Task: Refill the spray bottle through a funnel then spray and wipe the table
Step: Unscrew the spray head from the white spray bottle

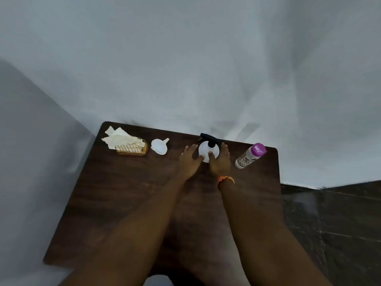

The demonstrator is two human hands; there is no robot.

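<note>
On the dark surface [127, 203], both spread hands, left hand [188, 159] and right hand [219, 162], flank the light, rigid-looking spray bottle [207, 150], best gripped around its body.

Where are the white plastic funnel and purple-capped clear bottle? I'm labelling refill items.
White plastic funnel [159, 146]: head view, on its wide bowl.
Purple-capped clear bottle [247, 158]: head view, on its printed clear body.

Plain room: wooden table [123, 203] against white wall [185, 69].
</note>
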